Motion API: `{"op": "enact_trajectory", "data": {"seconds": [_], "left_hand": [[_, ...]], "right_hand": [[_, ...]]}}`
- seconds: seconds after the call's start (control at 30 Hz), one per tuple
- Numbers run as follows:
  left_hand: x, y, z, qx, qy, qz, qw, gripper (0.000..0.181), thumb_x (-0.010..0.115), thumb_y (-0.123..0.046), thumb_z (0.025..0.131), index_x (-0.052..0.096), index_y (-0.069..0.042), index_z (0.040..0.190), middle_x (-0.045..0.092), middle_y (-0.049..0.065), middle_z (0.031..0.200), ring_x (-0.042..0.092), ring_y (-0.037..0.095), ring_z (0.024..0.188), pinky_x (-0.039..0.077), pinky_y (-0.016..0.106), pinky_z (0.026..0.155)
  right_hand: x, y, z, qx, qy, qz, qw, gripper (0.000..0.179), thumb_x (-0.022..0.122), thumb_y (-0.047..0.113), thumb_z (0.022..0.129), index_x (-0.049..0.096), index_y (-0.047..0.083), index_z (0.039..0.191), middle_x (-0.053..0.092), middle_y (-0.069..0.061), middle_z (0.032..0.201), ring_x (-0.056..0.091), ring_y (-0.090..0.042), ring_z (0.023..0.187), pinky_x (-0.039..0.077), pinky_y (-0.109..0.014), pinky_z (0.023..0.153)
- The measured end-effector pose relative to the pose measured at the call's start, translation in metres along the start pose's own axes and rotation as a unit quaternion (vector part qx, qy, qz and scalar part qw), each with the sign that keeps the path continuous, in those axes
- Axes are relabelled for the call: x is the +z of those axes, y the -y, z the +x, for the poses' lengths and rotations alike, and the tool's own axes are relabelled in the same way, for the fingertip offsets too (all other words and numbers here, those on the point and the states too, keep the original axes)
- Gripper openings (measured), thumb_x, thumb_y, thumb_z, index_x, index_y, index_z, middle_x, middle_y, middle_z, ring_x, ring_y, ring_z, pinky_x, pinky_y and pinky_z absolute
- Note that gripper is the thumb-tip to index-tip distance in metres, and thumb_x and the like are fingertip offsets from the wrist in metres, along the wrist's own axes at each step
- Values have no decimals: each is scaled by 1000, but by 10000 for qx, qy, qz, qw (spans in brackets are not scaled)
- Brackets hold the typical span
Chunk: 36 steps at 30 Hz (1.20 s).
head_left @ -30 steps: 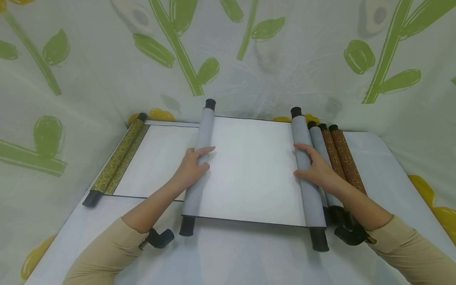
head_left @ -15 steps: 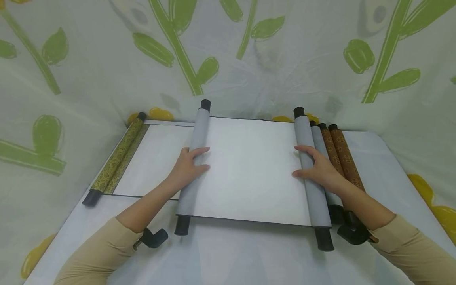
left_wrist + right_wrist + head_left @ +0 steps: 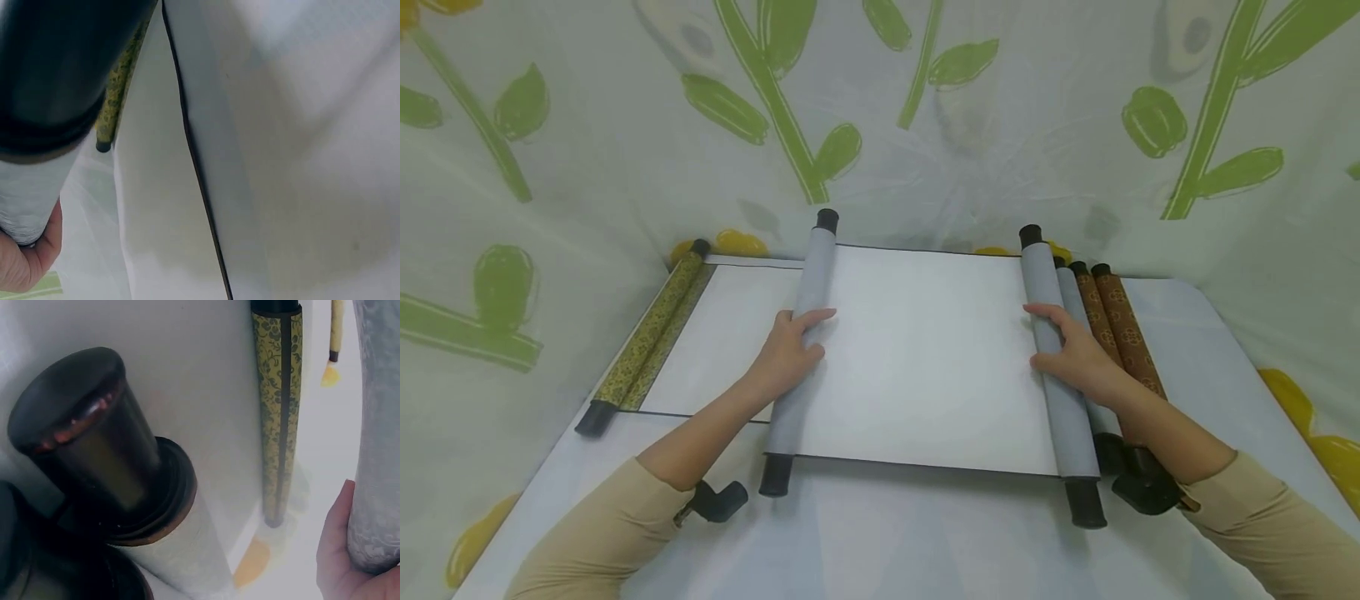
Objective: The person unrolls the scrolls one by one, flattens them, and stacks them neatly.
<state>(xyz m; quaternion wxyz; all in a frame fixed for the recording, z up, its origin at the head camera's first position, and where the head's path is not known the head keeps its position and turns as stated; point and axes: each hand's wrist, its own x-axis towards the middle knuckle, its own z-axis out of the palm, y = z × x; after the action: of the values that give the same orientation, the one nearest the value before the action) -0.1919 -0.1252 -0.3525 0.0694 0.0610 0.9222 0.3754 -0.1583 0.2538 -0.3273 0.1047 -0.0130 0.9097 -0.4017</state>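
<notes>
A grey-edged hanging scroll (image 3: 925,358) is spread part-way, its blank white sheet between two rolls. My left hand (image 3: 784,354) grips the left roll (image 3: 788,417), thumb and fingers around it. On the other side my right hand (image 3: 1078,358) holds the right roll (image 3: 1071,429) the same way. Black knobs stick out at both ends of each roll. The near edge of the sheet casts a shadow on the table. In the left wrist view, a black knob (image 3: 44,75) covers much of the upper left. The right wrist view catches my thumb or finger (image 3: 337,531) against the grey roll (image 3: 381,425).
A yellow-green patterned scroll (image 3: 651,329) lies partly unrolled at the left, its white sheet (image 3: 730,333) running behind the grey scroll. Several rolled scrolls, brown-patterned (image 3: 1131,337) and grey, lie at the right beside my right forearm. White cloth covers the table (image 3: 917,542).
The left roll has shifted left with my left hand. The right roll has moved slightly right with my right hand, so more white sheet shows between them.
</notes>
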Motion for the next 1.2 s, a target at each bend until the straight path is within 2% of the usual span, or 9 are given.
{"op": "enact_trajectory", "data": {"seconds": [0.17,0.27,0.47,0.57,0.9,1.2], "left_hand": [[-5,8,-2,-70,158,332,9993,49,47,-11,93,43,-18,142,33,28,129,47,38,102,49,49,73],[-7,12,-1,-117,190,297,9993,48,46,-13,95,43,-18,142,32,28,128,47,36,100,48,47,73],[-9,15,0,-95,1,168,9998,51,58,-17,91,46,-17,140,37,28,126,47,38,107,47,55,82],[-10,15,0,-83,-48,217,9997,53,62,-18,90,46,-17,140,38,27,125,47,38,107,46,56,83],[-13,17,1,-128,13,249,9996,52,50,-6,90,44,-16,141,37,28,125,46,38,104,48,52,78],[-21,25,2,-266,-11,305,9992,46,47,-11,92,50,-15,138,32,31,134,42,42,114,48,53,80]], "right_hand": [[-4,-3,-2,-24,73,116,9999,69,51,2,87,24,13,150,9,-26,154,12,-46,139,20,-69,101],[-6,-5,-3,-23,100,129,9999,68,51,4,88,24,12,150,11,-28,154,14,-46,138,23,-68,99],[-6,-5,-3,51,25,40,10000,85,73,15,80,25,13,150,12,-29,152,15,-49,137,24,-69,98],[-6,-6,-2,61,12,49,10000,90,78,17,77,24,12,150,11,-29,153,13,-49,137,22,-69,99],[-10,-8,-1,-96,15,136,9999,85,71,5,79,24,10,149,10,-28,154,10,-48,139,19,-70,100],[-15,-14,-1,-27,64,170,9998,76,55,-3,83,23,12,150,7,-26,155,5,-45,141,17,-69,102]]}}
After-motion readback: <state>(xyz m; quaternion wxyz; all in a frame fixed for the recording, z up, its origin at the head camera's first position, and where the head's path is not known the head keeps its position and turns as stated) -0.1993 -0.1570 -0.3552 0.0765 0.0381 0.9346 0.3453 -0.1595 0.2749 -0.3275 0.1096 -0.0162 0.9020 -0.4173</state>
